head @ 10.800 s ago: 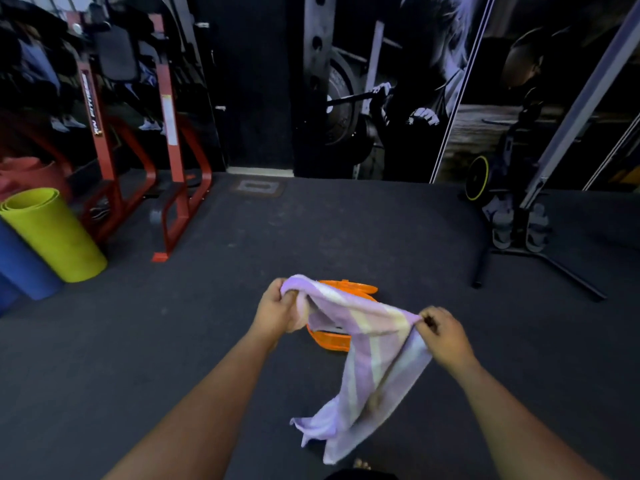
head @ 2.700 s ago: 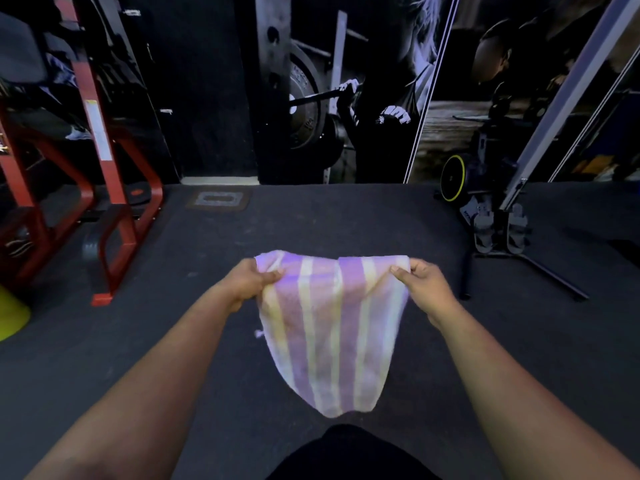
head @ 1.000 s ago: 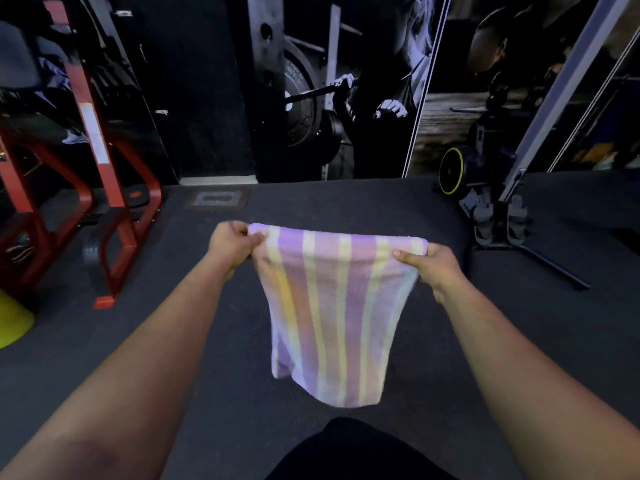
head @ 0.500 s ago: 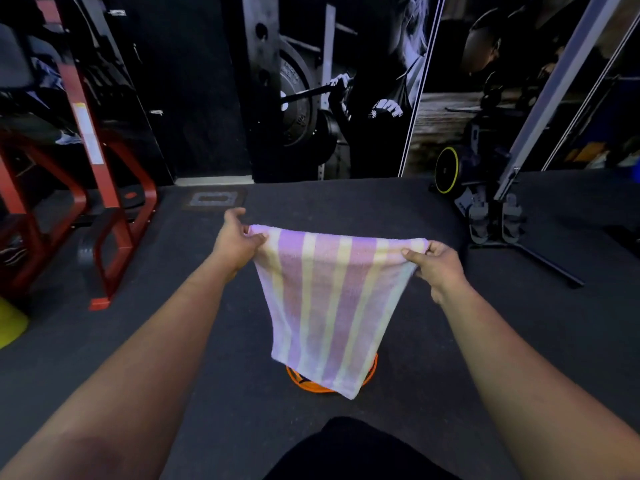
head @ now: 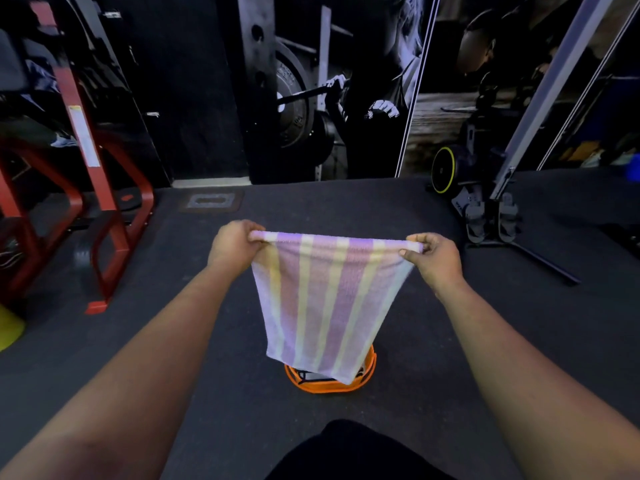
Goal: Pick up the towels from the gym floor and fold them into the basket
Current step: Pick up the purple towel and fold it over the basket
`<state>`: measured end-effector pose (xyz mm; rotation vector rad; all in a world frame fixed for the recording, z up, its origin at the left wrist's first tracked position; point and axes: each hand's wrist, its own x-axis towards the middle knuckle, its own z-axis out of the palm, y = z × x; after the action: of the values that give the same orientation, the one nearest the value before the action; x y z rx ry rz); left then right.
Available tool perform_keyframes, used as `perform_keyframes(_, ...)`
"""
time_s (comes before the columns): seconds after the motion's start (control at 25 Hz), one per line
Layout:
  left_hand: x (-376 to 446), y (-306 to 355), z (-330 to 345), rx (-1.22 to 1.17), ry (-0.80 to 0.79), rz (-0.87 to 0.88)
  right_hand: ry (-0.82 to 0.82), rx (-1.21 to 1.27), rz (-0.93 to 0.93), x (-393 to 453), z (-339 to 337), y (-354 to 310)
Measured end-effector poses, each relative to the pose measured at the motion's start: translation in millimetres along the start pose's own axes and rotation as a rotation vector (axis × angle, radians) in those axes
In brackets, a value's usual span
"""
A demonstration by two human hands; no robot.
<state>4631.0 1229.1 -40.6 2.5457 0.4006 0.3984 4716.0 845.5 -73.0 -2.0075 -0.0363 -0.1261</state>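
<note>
The dark gym floor (head: 398,216) fills most of the view, and everything here is placed against the orange basket (head: 330,384) standing on it in the lower middle. Far to the left of the basket and further back stands a red metal frame (head: 104,216); far to its right and further back sits a dark machine (head: 485,199) with a yellow-rimmed wheel, beside a slanted grey pole (head: 554,95). Behind the basket, along the back wall, hangs a large black-and-white poster (head: 332,91) of a lifter.

Directly above the basket, and hiding its far rim, hangs a purple towel (head: 329,299) with pale yellow stripes, stretched flat, its lower edge reaching down in front of the basket's opening. Whether it touches the basket cannot be told.

The left hand (head: 235,245) holds the towel's upper left corner, fingers curled around the top edge. The right hand (head: 431,256) pinches the upper right corner between thumb and curled fingers. Both hands are well above the basket, one to each side of it.
</note>
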Motion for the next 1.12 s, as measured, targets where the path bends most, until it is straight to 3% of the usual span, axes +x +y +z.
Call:
perform_keyframes(0.16,1,-5,-1,0.003,0.008,-0.079,-0.001,-0.072,-0.025,-6,-4,-2)
perform_keyframes(0.28,-2,-10,3,-0.497,-0.010,-0.128,-0.082,0.017,0.015,-10,-7,-4)
perform_keyframes(0.36,-8,-2,-1,-0.784,-0.032,-0.187,-0.138,0.203,0.003,-12,-8,-11)
perform_keyframes(0.48,-10,16,-8,-0.941,0.002,-0.172,-0.125,0.724,-0.017,-16,-9,-20)
perform_keyframes(0.52,-8,23,-10,-0.961,-0.005,-0.144,-0.191,0.736,0.007,-19,-8,-17)
perform_keyframes(0.64,0,48,-23,-1.088,0.031,-0.104,-0.430,0.376,0.079,-42,8,-2)
perform_keyframes(0.72,1,50,-33,-1.236,0.056,-0.080,-0.345,0.424,0.099,-44,16,-1)
perform_keyframes(0.8,-12,31,-29,-1.057,-0.096,-0.050,-0.292,0.578,0.101,-39,17,-9)
perform_keyframes(0.88,-37,-1,-10,-0.806,-0.301,-0.145,-0.298,0.602,0.092,-31,13,-20)
perform_keyframes(1.04,-40,2,-2,-1.012,-0.165,-0.242,-0.226,0.673,0.141,-18,5,-33)
perform_keyframes(1.12,-25,28,-12,-1.116,-0.110,-0.251,-0.299,0.748,0.244,-20,-1,-29)
